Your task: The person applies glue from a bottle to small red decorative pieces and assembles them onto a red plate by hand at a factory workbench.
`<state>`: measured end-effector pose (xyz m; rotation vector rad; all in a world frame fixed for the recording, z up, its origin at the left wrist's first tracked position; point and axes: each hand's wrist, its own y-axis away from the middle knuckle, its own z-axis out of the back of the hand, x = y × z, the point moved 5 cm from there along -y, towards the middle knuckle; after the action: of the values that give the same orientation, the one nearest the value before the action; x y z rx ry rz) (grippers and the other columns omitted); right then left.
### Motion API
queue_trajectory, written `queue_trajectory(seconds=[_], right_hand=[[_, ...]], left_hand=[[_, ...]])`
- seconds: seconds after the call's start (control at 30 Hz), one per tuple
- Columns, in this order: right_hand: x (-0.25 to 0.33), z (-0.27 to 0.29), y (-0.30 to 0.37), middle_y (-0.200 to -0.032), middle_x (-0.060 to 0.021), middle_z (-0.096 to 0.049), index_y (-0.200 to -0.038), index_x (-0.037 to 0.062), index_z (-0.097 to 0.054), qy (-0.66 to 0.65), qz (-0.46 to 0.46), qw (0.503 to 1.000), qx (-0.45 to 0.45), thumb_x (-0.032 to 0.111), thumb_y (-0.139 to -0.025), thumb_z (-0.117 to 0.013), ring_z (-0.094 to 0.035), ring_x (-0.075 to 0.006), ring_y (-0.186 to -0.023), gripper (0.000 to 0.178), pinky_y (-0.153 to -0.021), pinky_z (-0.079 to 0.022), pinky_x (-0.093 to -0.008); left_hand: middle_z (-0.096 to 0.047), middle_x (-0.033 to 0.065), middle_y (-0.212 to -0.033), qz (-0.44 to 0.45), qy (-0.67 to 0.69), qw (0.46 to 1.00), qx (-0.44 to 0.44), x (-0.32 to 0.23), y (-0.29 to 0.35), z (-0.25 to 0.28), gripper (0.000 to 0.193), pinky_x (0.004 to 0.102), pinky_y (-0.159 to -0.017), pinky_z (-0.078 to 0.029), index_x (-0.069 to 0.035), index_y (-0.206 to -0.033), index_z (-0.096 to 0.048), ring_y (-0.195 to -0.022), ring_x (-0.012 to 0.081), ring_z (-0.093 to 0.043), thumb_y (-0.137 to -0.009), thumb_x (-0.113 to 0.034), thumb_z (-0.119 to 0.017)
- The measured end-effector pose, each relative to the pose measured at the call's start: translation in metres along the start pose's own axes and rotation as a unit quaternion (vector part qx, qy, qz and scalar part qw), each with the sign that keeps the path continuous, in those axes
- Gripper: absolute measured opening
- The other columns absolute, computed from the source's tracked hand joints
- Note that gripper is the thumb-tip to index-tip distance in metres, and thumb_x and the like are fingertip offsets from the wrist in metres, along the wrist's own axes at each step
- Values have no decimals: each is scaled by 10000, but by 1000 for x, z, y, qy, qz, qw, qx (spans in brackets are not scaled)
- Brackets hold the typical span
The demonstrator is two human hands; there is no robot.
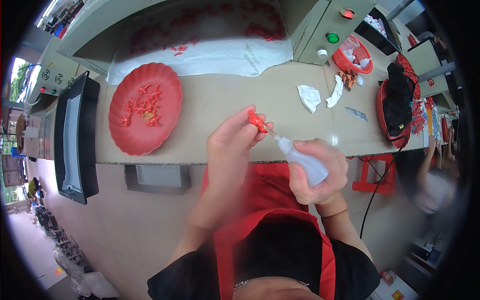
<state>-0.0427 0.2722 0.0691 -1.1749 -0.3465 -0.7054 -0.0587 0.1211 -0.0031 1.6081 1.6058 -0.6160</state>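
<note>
Between the fingertips of my left hand [232, 135] is a small glossy red figure [257, 121], its exact kind too small to make out. My right hand [322, 170] is wrapped round a translucent white squeeze bottle [307, 162] with a thin nozzle. The nozzle tip meets or nearly meets the red figure; which of the two I cannot tell. Both hands are above the front edge of the table. To the left, a red scalloped plate [170, 107] bears several small red star-like pieces [147, 105].
Behind, a white sheet [210, 65] with red pieces runs into a green-grey machine [320, 35]. Crumpled tissues [309, 97], a small flat packet [356, 114] and a red basket [362, 52] lie right. A black tray [91, 135] stands left; a black bag [398, 97] sits far right.
</note>
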Motion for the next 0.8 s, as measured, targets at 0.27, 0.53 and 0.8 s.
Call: queue_trajectory(seconds=[0.27,0.53,0.8], right_hand=[[-5,-10,-4,-657,-88,-581,-945,-18,-561,11,10,1000,7,-46,-594,-645,-505,-180,-450,362,-417,-395,-254],[-6,-12,1,-759,-157,-617,-929,-67,-560,25,-40,997,54,-29,-641,-601,-592,-220,-565,293,-520,-468,-272],[-11,-12,1,-748,-147,-616,-922,-67,-567,12,-45,998,49,-52,-633,-594,-588,-211,-561,291,-520,-467,-266]], left_hand=[[-614,142,-1041,-17,27,999,12,0,-2,9,287,280,-799,-524,5,-1166,-535,-938,244,-628,-881,-27,-538],[-615,140,-1036,-15,25,999,16,2,-2,10,273,276,-793,-524,1,-1152,-546,-948,248,-624,-880,-23,-538],[-604,120,-1048,-3,10,1000,15,2,-2,8,266,316,-848,-477,-1,-1136,-561,-975,233,-606,-878,-1,-495]])
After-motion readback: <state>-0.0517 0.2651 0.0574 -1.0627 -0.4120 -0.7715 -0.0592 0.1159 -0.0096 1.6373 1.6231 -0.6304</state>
